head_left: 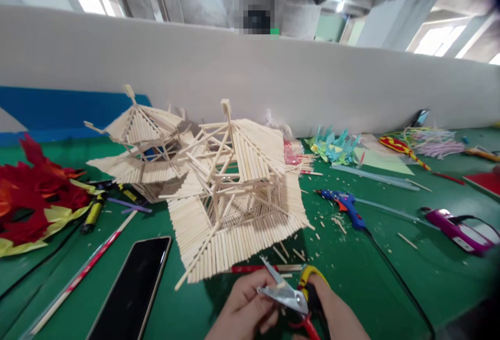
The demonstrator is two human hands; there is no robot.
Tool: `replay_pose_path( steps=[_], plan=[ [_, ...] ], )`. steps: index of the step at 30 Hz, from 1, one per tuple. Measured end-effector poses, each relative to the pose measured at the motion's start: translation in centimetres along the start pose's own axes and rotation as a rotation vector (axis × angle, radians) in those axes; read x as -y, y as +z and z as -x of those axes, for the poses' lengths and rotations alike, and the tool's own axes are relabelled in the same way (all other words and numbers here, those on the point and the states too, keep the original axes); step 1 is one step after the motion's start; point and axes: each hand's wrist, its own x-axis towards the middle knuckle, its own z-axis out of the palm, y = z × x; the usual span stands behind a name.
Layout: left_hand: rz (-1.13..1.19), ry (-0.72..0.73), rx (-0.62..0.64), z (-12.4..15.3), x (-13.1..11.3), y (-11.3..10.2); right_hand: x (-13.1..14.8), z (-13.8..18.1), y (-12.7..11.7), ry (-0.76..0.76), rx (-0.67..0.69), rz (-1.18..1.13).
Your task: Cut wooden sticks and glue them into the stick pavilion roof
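In my right hand [338, 306] is a pair of scissors [288, 298] with yellow, red and black handles, its blades apart and pointing left. My left hand [248, 303] is closed in a pinch beside the blades. A short pale wooden stick [280, 285] shows between the blades at its fingertips; most of it is hidden. Just beyond my hands stands a pavilion model [238, 199] built of thin wooden sticks, its upper roof partly covered and partly bare frame. A red-wrapped stick bundle [253, 268] lies between the model and my hands.
A second stick pavilion [140, 142] stands behind left. Left lie a red paper mask [35, 194] and a phone [130, 288]. A blue glue gun [346, 207] with its cord, a purple device [461, 230] and stick scraps lie right. A white partition [234, 74] rises behind.
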Motion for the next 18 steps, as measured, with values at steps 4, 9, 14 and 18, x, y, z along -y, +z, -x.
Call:
replay_pose_path(
  steps=[4, 9, 14, 18],
  plan=[
    [-0.008, -0.030, -0.023, 0.1, -0.4, 0.5, -1.0, 0.3, 0.4, -0.056, 0.051, 0.026],
    [-0.121, 0.041, -0.079, 0.5, -0.1, 0.4, -1.4, 0.4, 0.9, -0.044, 0.004, 0.063],
    [-0.335, 0.183, -0.093, 0.7, -0.4, 0.3, -1.1, 0.4, 1.2, -0.096, -0.045, 0.084],
    [-0.073, 0.015, -0.020, 0.2, -0.3, 0.2, -1.2, 0.5, 1.2, -0.106, -0.030, 0.090]
  ],
)
